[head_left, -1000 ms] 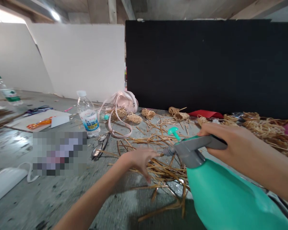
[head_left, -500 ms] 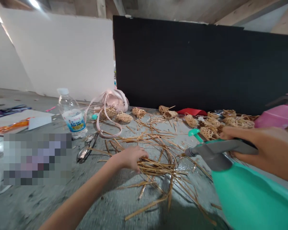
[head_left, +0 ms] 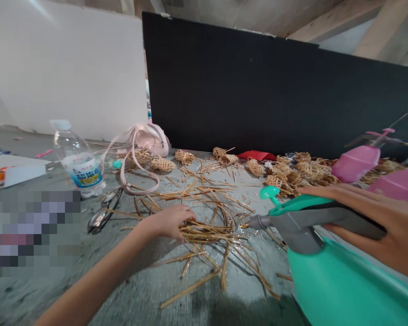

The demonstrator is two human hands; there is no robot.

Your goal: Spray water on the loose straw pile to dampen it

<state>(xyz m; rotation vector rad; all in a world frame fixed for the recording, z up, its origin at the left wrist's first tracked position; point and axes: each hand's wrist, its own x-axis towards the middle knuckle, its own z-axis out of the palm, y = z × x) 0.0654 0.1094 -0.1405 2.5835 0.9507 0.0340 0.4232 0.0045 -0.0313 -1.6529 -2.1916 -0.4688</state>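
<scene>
1. Teal plastic pump sprayer (head_left: 340,285) right up front, filling the lower right of the head view and held out over the worktop!
2. Right hand (head_left: 377,222) clenched firmly around the sprayer's grey handle (head_left: 326,217), its fingers wrapped across the top, with the nozzle (head_left: 255,222) pointing left, just beside the straw.
3. Over on the other side, the left hand (head_left: 166,222) is curled down into a straw tangle (head_left: 207,233), grasping it against the speckled grey worktop (head_left: 149,290).
4. Loose straw strips (head_left: 190,194) lie scattered all around that tangle, and small woven baskets (head_left: 161,164) sit farther back, with a heap of woven pieces (head_left: 309,170) off to the right. A pink sprayer (head_left: 357,163) stands beyond the right hand.
5. Out on the left, a clear water bottle (head_left: 78,163) stands upright with glasses (head_left: 104,213) lying just beside it, and a pale pink handbag (head_left: 149,140) sits behind them. A pixelated patch (head_left: 32,231) hides whatever lies near the left edge.
6. Behind it all rises a black board (head_left: 245,81), next to a white panel (head_left: 61,68).
</scene>
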